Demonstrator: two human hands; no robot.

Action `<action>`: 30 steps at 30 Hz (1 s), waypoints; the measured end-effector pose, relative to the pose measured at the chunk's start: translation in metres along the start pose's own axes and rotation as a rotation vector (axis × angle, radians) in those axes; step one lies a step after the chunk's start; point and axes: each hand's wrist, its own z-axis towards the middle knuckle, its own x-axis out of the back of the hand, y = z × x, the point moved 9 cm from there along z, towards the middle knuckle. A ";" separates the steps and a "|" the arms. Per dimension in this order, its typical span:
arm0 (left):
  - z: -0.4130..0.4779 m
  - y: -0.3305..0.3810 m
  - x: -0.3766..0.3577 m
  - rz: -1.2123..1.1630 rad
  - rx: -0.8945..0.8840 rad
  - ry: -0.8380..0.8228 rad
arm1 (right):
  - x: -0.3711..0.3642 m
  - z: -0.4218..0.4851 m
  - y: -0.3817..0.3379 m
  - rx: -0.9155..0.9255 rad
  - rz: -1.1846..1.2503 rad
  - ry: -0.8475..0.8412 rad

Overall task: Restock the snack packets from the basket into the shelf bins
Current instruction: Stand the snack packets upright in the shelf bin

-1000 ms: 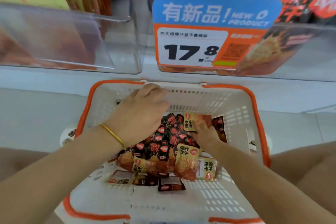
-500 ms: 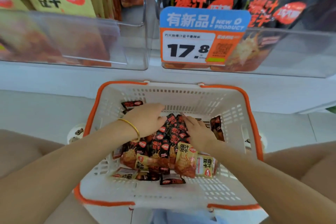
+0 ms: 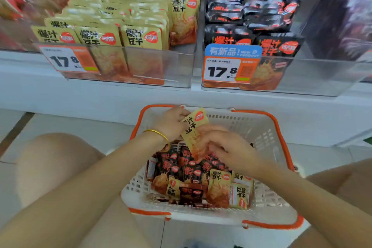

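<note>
Yellow rectangular snack packet point(image 3: 193, 127) is held between both hands, raised above the far half of the white perforated plastic basket with orange rim point(image 3: 267, 133). Left hand point(image 3: 171, 125) pinches the packet's upper left edge, fingers curled together against it; a thin gold bangle point(image 3: 159, 134) sits on that wrist. Right hand point(image 3: 227, 148) grips the lower, orange-printed end; its fingers are blurred but appear curled round the packet. The long axis runs away from the person, leaning a little, with the top end and its red oval logo point(image 3: 199, 116) pointing at the white shelf edge point(image 3: 100, 96). Legible on the face, turned sideways: "汁", "豆干".

Directly beneath the fingers lies a heap of loose small black and yellow packets point(image 3: 193, 175); several yellow ones read "爆汁豆干". Beyond the fingertips and to their left stands a clear plastic shelf bin point(image 3: 181, 68) filled with upright yellow pouches point(image 3: 141, 36) printed "爆汁豆干", fronted by a white and orange price tag point(image 3: 68, 59) reading "17.8". Beyond the fingertips and to their right, a second clear plastic bin point(image 3: 302, 78) holds black pouches point(image 3: 279, 46) with the same wording in orange. Its blue-topped price tag point(image 3: 231, 64) reads "有新品! NEW PRODUCT" and "17.8". Smaller print on both tags is too fine to read.
</note>
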 end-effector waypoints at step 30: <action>0.010 0.136 0.146 0.988 -0.481 0.692 | 0.180 0.243 -0.110 -0.229 -0.941 0.335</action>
